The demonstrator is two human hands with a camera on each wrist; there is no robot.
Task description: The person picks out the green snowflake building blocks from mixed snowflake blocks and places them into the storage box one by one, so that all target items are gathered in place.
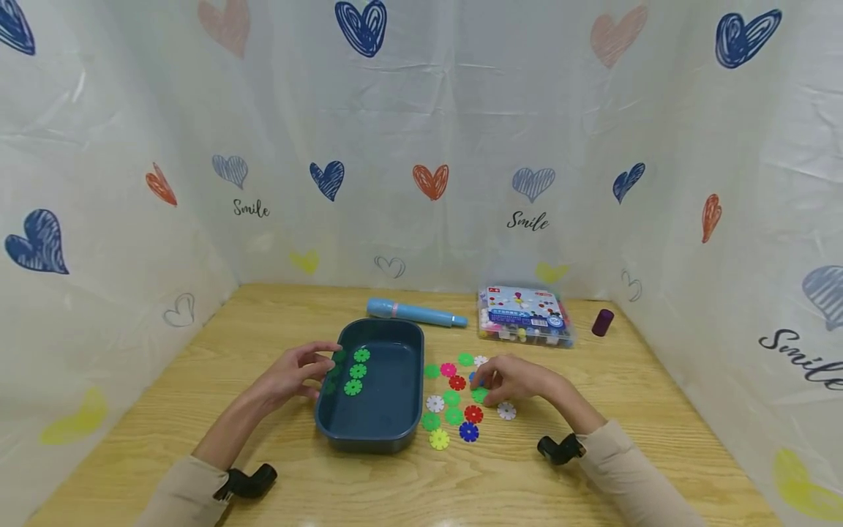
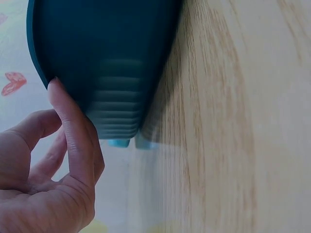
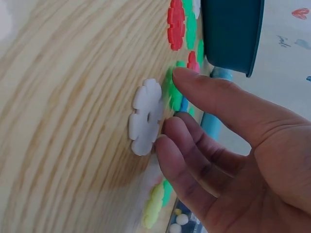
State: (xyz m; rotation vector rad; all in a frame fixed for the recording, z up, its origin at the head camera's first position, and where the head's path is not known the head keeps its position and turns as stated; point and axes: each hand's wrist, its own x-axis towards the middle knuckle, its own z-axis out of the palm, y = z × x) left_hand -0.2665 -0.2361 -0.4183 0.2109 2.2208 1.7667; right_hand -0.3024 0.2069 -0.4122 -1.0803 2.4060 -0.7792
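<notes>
At the left side of a dark blue tray (image 1: 408,437), my left hand (image 1: 298,372) touches the rim with a fingertip. Three green flower-shaped plastic discs (image 1: 358,371) lie in a row inside the tray. My right hand (image 1: 516,378) is low over scattered discs on the table. Its thumb is at a green disc (image 3: 176,87) lying on the table, while the other fingers are apart from the thumb, with a gap between. A white disc (image 3: 146,116) lies beside those fingers in the right wrist view.
Red discs (image 1: 473,414), a blue disc (image 1: 469,432), a yellow disc (image 1: 439,439) and several others lie right of the tray. Behind are a light blue tube-shaped object (image 1: 421,314), a clear box of beads (image 1: 525,316) and a dark purple cylinder (image 1: 602,323).
</notes>
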